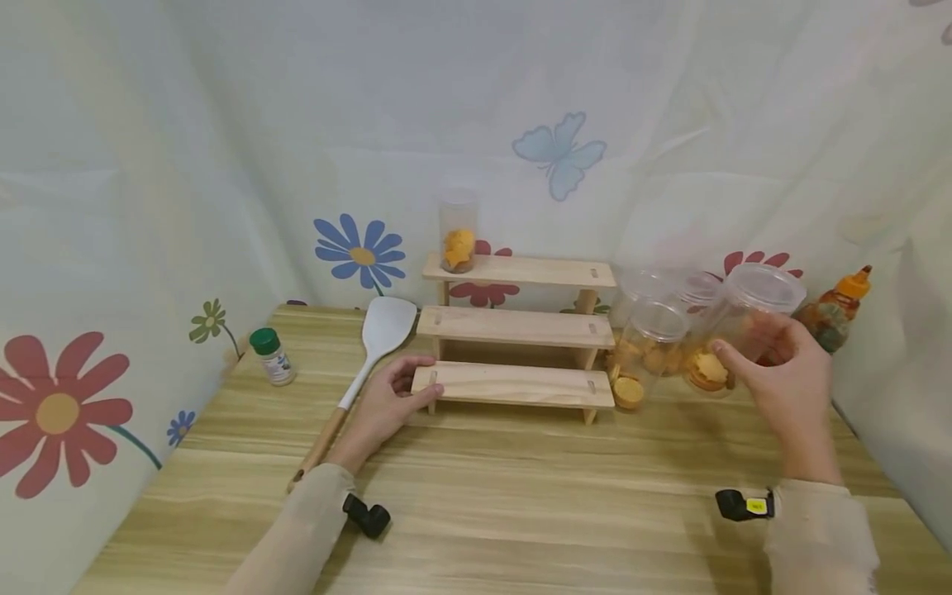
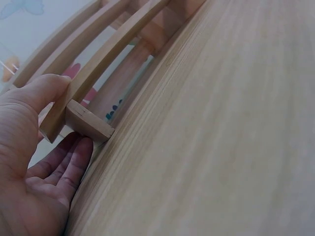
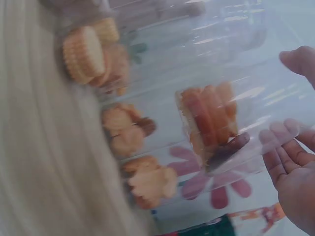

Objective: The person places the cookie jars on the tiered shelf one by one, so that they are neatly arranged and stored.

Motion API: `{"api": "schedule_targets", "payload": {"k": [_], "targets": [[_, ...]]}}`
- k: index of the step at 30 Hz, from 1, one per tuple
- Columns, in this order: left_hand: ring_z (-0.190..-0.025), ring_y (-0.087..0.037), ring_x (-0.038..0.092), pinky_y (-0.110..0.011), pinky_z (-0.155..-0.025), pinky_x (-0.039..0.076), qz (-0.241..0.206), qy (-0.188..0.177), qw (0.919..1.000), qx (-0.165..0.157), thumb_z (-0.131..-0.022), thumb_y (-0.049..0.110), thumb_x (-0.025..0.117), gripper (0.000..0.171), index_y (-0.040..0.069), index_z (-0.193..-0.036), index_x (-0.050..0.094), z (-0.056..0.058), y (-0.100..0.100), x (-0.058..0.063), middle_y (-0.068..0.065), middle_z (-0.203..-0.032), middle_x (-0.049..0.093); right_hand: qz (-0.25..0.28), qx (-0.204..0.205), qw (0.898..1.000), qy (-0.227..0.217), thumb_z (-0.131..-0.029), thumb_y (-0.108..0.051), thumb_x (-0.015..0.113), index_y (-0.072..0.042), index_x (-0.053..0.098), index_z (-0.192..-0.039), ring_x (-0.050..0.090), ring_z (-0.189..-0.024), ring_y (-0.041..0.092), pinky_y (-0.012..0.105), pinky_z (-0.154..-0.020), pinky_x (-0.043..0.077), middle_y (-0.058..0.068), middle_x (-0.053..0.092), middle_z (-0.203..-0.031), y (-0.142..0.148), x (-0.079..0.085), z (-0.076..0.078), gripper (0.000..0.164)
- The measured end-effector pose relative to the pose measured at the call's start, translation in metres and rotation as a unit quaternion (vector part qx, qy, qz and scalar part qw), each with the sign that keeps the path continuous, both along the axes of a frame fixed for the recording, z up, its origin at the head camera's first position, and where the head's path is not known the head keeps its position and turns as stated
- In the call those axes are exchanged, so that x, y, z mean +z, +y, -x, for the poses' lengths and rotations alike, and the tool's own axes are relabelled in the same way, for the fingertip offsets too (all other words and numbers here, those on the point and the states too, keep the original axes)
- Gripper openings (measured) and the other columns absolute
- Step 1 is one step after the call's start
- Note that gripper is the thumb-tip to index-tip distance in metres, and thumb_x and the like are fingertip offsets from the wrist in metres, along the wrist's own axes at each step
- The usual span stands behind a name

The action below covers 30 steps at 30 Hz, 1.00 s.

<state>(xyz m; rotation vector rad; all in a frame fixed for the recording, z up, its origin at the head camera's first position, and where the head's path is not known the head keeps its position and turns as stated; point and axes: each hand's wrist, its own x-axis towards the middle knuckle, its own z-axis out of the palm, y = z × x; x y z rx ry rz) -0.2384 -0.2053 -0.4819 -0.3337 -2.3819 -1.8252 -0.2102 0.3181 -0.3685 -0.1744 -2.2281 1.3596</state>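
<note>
My left hand (image 1: 390,397) grips the left end of the lowest step of a three-tier wooden shelf (image 1: 513,385). In the left wrist view the thumb lies over the board's edge, with the fingers (image 2: 78,160) below beside the support. My right hand (image 1: 799,380) holds a clear lidded jar (image 1: 732,318) of cookies, tilted; the right wrist view shows thumb and fingers on either side of this jar (image 3: 256,110). Other clear cookie jars (image 1: 658,335) stand close to it, right of the shelf, partly overlapping. One more cookie jar (image 1: 458,231) stands on the top step's left end.
A white spatula (image 1: 388,322) with a wooden handle lies left of the shelf, partly behind my left forearm. Farther left stands a green-capped shaker (image 1: 273,357). An orange-capped bottle (image 1: 836,310) is at the far right. Printed cloth (image 1: 446,99) hangs around the wood-grain table (image 1: 521,496).
</note>
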Motion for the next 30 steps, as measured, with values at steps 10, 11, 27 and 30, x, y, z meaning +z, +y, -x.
{"api": "schedule_targets", "payload": {"k": [10, 11, 27, 30], "targets": [[-0.110, -0.020, 0.069, -0.023, -0.089, 0.055, -0.002, 0.002, 1.0000, 0.000, -0.098, 0.016, 0.090, 0.048, 0.009, -0.141, 0.071, 0.000, 0.000, 0.001, -0.015, -0.136, 0.073, -0.005, 0.000, 0.997, 0.079, -0.090, -0.008, 0.094, -0.007, 0.072, -0.135, 0.060, -0.102, 0.009, 0.015, -0.090, 0.046, -0.012, 0.070, -0.110, -0.014, 0.036, -0.017, 0.050], [-0.110, -0.020, 0.069, -0.023, -0.089, 0.055, -0.003, 0.002, 1.0000, 0.000, -0.097, 0.016, 0.090, 0.048, 0.009, -0.141, 0.071, 0.000, 0.000, 0.001, -0.015, -0.136, 0.073, -0.002, 0.002, 0.997, 0.080, -0.090, -0.007, 0.093, -0.007, 0.072, -0.135, 0.060, -0.103, 0.009, 0.014, -0.091, 0.046, -0.012, 0.070, -0.111, -0.015, 0.038, -0.019, 0.050], [-0.109, -0.023, 0.070, -0.024, -0.089, 0.057, -0.002, 0.005, 1.0000, -0.001, -0.097, 0.016, 0.090, 0.046, 0.011, -0.140, 0.072, 0.001, 0.000, 0.002, -0.016, -0.132, 0.074, -0.004, 0.064, 0.989, 0.134, -0.087, 0.006, 0.092, -0.003, 0.074, -0.137, 0.068, -0.105, 0.014, 0.015, -0.091, 0.051, -0.003, 0.076, -0.116, -0.048, 0.065, -0.036, 0.054], [-0.108, -0.022, 0.070, -0.024, -0.087, 0.056, -0.005, 0.003, 1.0000, -0.004, -0.097, 0.016, 0.090, 0.046, 0.010, -0.139, 0.072, 0.000, 0.001, 0.001, -0.016, -0.132, 0.074, -0.010, 0.069, 0.990, 0.124, -0.088, 0.002, 0.092, -0.005, 0.073, -0.139, 0.068, -0.106, 0.013, 0.014, -0.091, 0.051, -0.004, 0.076, -0.117, -0.056, 0.066, -0.037, 0.055]]}}
